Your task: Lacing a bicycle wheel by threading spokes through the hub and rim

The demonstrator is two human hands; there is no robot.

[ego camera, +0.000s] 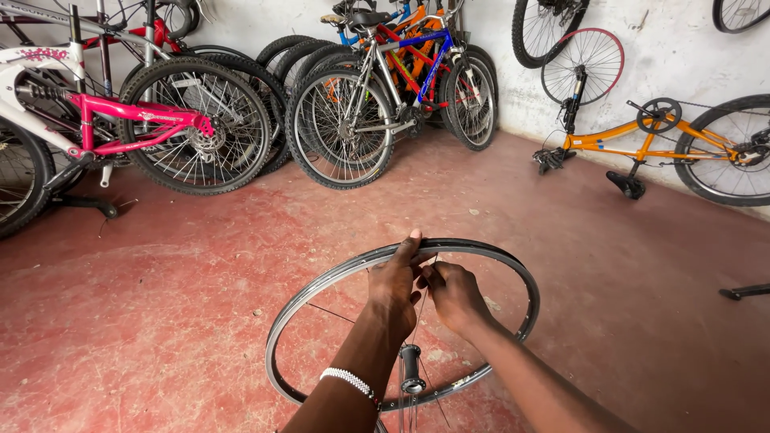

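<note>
Nearest the camera, a bare wheel rim [337, 277] is held above the red floor [160, 305], its hub [411, 374] at about 6 o'clock and only a few thin spokes [330, 313] strung inside it. There are no containers in view.

The left hand [393, 285], with a white beaded bracelet [350, 382] on the wrist, reaches up across the rim; its fingers [407, 247] curl over the rim's far edge at 12 o'clock and grip it. The right hand [453, 293] sits just beside it, at about 1 o'clock inside the hoop, its fingers [427, 277] narrowed to a pinch on something thin, seemingly a spoke end, though this is too small to tell for sure. The two hands are nearly touching.

Farther off, at 10 o'clock, a pink and white bicycle [120, 120] stands on the floor. At 12 o'clock a row of bicycles [385, 88] leans against the white wall [666, 56]. At 2 o'clock an orange bicycle frame [642, 144] rests by the wall, with a loose red-rimmed wheel [583, 66] hanging above it.
</note>
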